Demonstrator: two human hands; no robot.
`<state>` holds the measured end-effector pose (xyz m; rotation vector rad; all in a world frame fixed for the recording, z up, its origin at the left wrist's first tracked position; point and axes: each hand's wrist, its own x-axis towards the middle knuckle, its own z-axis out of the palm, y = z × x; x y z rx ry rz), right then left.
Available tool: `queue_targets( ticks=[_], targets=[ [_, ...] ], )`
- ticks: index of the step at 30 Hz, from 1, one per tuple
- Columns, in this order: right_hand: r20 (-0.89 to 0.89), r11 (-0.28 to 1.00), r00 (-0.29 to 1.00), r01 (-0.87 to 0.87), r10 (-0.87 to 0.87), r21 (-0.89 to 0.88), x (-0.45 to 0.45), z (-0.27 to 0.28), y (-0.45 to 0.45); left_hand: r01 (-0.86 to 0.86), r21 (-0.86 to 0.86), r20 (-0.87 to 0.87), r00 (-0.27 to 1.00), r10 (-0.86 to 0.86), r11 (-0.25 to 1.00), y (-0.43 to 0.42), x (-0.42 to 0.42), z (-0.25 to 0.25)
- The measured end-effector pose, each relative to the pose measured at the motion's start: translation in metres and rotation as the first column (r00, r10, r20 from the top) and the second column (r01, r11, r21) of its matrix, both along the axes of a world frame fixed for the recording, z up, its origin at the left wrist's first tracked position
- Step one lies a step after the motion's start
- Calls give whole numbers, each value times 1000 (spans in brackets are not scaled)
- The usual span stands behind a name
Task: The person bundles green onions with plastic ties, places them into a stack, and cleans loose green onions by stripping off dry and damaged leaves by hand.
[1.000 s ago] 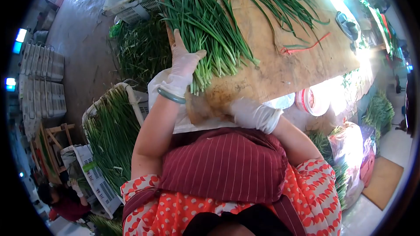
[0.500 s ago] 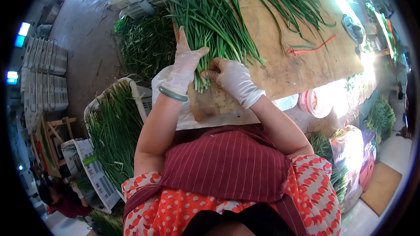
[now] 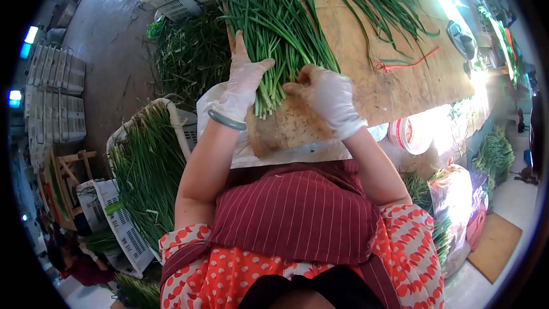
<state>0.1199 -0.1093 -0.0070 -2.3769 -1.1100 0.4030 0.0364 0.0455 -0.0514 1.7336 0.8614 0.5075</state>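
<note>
A loose bunch of garlic chives (image 3: 277,20) lies on the worn wooden board (image 3: 377,94), its pale stem ends toward me. My left hand (image 3: 245,77), in a whitish glove with a bangle at the wrist, rests along the bunch's left side. Its thumb and a finger are stretched apart, the thumb lying over the stems. At the right-hand stems is my gloved right hand (image 3: 331,97), fingers curled in on the ends there. The fingertips are partly hidden.
More chives (image 3: 377,0) and a red tie (image 3: 409,62) lie farther up the board. A white crate of chives (image 3: 146,166) stands at left, beside loose greens (image 3: 191,60). A tub (image 3: 412,136) sits under the board's right edge. A co-worker (image 3: 80,263) is at lower left.
My right hand has moved right, from the middle stem ends to those on the right of the bunch. My left hand has stayed nearly in place.
</note>
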Motion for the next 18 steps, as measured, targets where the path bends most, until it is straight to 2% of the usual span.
queue_targets(
  ticks=[2, 3, 4, 6, 8, 10, 11, 16, 18],
  targets=[
    [89, 996, 993, -66, 72, -63, 0, -16, 9, -7, 16, -21, 1000, 7, 1000, 1, 0, -2],
    [106, 997, 994, -32, 40, -72, 0, -22, 11, -12, -1, -44, 999, 12, 1000, 3, 0, -6],
    [108, 997, 993, -33, 40, -68, 3, -26, 11, -21, -18, -66, 998, 19, 1000, 5, 1, -8],
    [27, 998, 999, -37, 36, 49, 8, -32, 6, -27, -14, -67, 997, 26, 1000, 3, 0, -2],
    [56, 999, 998, -22, 20, 38, 8, -32, 1, -22, -8, -59, 998, 22, 1000, 0, 1, 2],
    [87, 1000, 996, -7, 5, 27, 8, -31, -3, -30, -93, -42, 999, 26, 995, -1, 2, 5],
    [138, 999, 989, -49, 48, 0, 8, -31, -4, -28, -67, -65, 998, 24, 997, -2, 2, 6],
    [248, 989, 957, -137, 147, -60, 5, -15, 3, -115, -47, 56, 991, 118, 992, -6, 12, -4],
    [237, 967, 939, -228, 249, -114, 0, -5, 9, -123, 230, -166, 972, 164, 965, -14, 19, 5]
  ],
)
